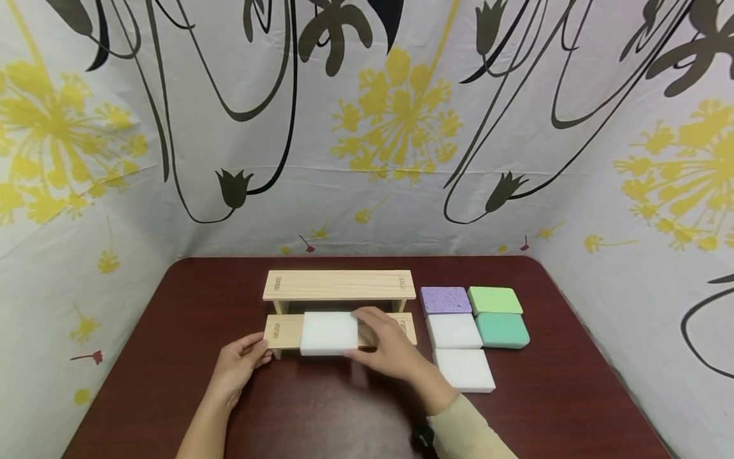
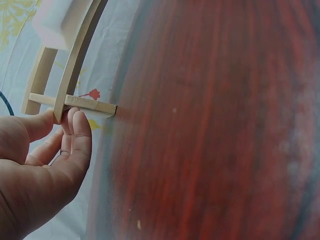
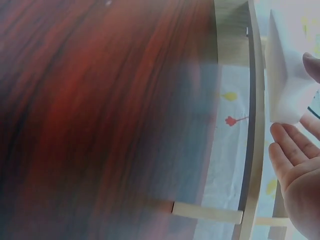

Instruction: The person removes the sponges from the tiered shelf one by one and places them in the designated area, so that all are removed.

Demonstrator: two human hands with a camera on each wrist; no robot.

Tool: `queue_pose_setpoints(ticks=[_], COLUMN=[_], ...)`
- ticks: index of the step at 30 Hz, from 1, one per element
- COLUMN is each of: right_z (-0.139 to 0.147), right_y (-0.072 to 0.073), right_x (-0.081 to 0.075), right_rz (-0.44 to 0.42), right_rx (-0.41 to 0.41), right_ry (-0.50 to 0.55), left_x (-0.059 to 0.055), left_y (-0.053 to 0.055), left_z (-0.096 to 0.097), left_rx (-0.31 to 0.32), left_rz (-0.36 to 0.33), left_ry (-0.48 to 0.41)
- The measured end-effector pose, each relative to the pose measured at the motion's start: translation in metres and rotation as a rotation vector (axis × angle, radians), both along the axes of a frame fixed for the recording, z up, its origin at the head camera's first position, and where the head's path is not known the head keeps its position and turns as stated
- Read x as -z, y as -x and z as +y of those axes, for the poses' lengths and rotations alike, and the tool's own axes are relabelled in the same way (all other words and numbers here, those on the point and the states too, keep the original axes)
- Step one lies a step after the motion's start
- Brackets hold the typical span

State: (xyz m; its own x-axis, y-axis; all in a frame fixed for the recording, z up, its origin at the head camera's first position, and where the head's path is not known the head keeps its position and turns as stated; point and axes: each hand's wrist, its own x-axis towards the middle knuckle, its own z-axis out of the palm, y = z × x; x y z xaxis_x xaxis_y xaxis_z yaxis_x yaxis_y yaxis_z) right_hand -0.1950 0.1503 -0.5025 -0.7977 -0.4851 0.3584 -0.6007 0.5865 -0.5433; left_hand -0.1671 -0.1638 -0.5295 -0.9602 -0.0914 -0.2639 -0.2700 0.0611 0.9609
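A two-step wooden rack (image 1: 338, 285) stands on the table. My left hand (image 1: 237, 366) pinches the left end of its lower shelf, thumb on one side and fingertips under the board in the left wrist view, where part of a white block (image 2: 55, 20) shows above. My right hand (image 1: 395, 347) grips the right end of a white sponge (image 1: 328, 333) between thumb and fingers. This sponge lies over the middle of the lower shelf in the head view; the right wrist view shows it close against the board, fingertips (image 3: 282, 131) at its end.
Right of the rack lie a purple sponge (image 1: 446, 301), a light green sponge (image 1: 496, 300), a teal sponge (image 1: 503, 330) and two more white sponges, one behind (image 1: 455, 331) and one in front (image 1: 464, 371). Patterned cloth (image 1: 395, 217) hangs around the dark red table (image 1: 321, 414).
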Motion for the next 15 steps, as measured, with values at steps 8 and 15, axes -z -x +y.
queue_pose_setpoints(ticks=[8, 15], right_z=[0.015, 0.029], right_y=[-0.005, -0.01], right_x=[0.002, 0.0], right_rz=[-0.014, 0.001], right_rx=[0.006, 0.016], right_ry=[0.02, 0.046], left_x=[-0.001, -0.002], left_y=[-0.001, 0.0], left_z=[0.0, 0.001], left_rx=[0.007, 0.003], left_rz=[-0.006, -0.005], left_ry=[0.007, -0.001])
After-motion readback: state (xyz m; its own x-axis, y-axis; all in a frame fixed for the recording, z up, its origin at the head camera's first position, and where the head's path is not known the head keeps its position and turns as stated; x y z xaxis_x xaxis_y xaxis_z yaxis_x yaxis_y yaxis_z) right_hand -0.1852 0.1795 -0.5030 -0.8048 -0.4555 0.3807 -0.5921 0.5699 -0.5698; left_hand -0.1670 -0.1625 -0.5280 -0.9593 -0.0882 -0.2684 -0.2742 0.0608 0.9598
